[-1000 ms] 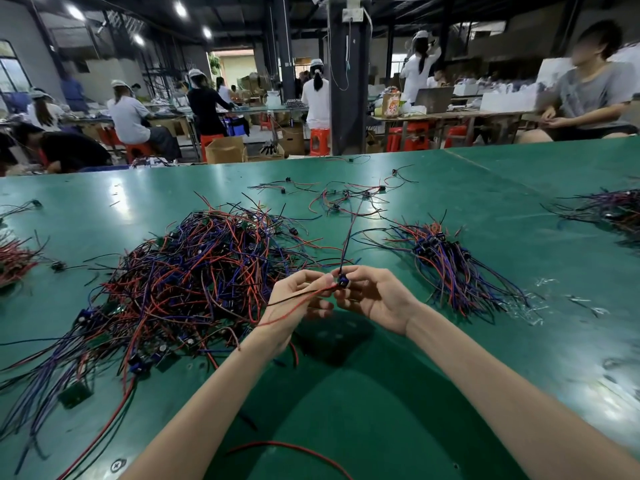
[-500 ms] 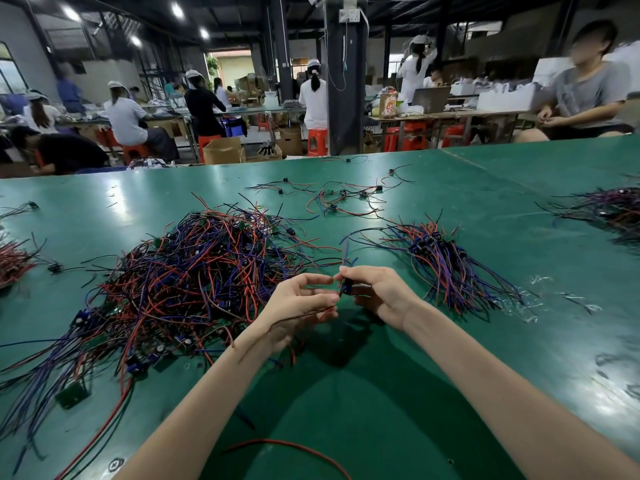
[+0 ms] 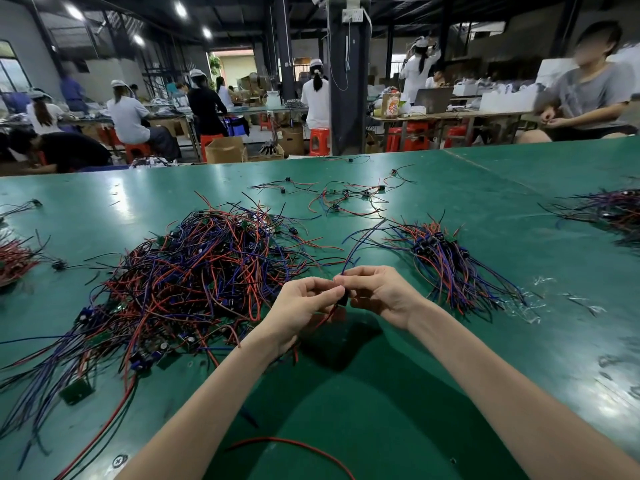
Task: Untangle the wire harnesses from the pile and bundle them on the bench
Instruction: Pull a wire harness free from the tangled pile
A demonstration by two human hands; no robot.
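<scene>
A big tangled pile of red, blue and black wire harnesses (image 3: 194,282) lies on the green bench (image 3: 450,341) left of centre. Right of it sits a neater bundle (image 3: 446,261) with its connectors together. Between the two, my left hand (image 3: 301,306) and my right hand (image 3: 377,292) meet above the bench and pinch one harness (image 3: 341,299) at its small black connector. Its blue wire rises from my right fingers toward the back. A red wire hangs down under my left hand.
Several loose harnesses (image 3: 346,199) are strewn farther back. More wire heaps lie at the right edge (image 3: 602,209) and left edge (image 3: 14,261). A single red wire (image 3: 294,448) curves across the near bench. Clear plastic scraps (image 3: 526,306) lie right of the bundle. Other people work at tables beyond.
The long blue wire that stood up from the held connector has come down and now leans toward the bundle. My two hands have closed in on the connector and shifted slightly right.
</scene>
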